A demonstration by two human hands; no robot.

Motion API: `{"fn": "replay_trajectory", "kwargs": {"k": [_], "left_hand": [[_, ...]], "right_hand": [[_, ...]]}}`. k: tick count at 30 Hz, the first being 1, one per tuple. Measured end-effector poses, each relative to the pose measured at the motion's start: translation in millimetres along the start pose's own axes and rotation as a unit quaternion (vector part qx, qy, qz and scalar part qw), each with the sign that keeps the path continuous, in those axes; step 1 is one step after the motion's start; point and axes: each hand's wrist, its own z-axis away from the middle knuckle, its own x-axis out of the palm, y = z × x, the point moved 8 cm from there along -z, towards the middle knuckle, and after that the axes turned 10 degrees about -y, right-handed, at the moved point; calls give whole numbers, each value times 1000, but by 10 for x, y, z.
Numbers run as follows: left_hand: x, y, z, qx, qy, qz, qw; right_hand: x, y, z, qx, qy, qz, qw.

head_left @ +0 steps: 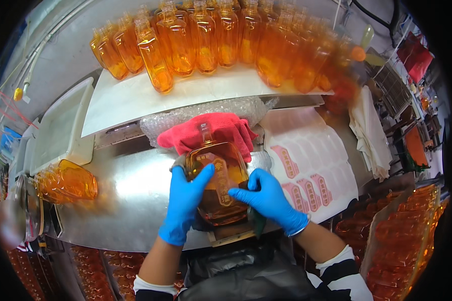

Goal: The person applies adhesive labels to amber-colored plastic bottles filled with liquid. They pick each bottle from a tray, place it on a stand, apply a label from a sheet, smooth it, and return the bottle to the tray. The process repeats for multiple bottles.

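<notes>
An amber glass bottle [237,173] with a clear neck leans back on a folded red cloth [206,123], its base toward me. A tall reddish label with gold characters [220,183] lies on its front face. My left hand [186,193], in a blue glove, grips the bottle's left side, thumb on the label's left edge. My right hand [268,198], gloved alike, is closed at the right side with its thumb pressed on the label's right edge. Its lower fingers are partly hidden. A label sheet [336,175] with several pink labels lies to the right.
Bubble wrap [150,128] lies behind the cloth. Several amber bottles [181,50] stand on a white raised shelf [120,100] at the back. More amber bottles [78,180] lie at the left of the metal table [130,220], near a whitish plastic bin [60,125]. Crates of bottles [402,241] stand low right.
</notes>
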Motion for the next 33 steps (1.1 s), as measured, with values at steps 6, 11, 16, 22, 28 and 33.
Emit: {"fn": "replay_trajectory", "kwargs": {"k": [6,11,16,22,28,33], "left_hand": [[-21,-21,-40,-26,30,-13,999],[-8,-5,-55,-6,20,-12,1000],[1,-30,-44,-31,21,-11,999],[-9,-50,-50,-21,21,1,1000],[2,-35,-21,-37,33,-12,999],[-44,-91,-33,-50,33,-7,998]], "right_hand": [[64,94,55,-17,65,-43,997],[49,110,55,-3,57,-62,996],[53,127,64,-6,56,-77,995],[74,177,52,1,49,-92,995],[65,182,46,-4,45,-90,995],[44,165,38,-18,32,-87,996]]}}
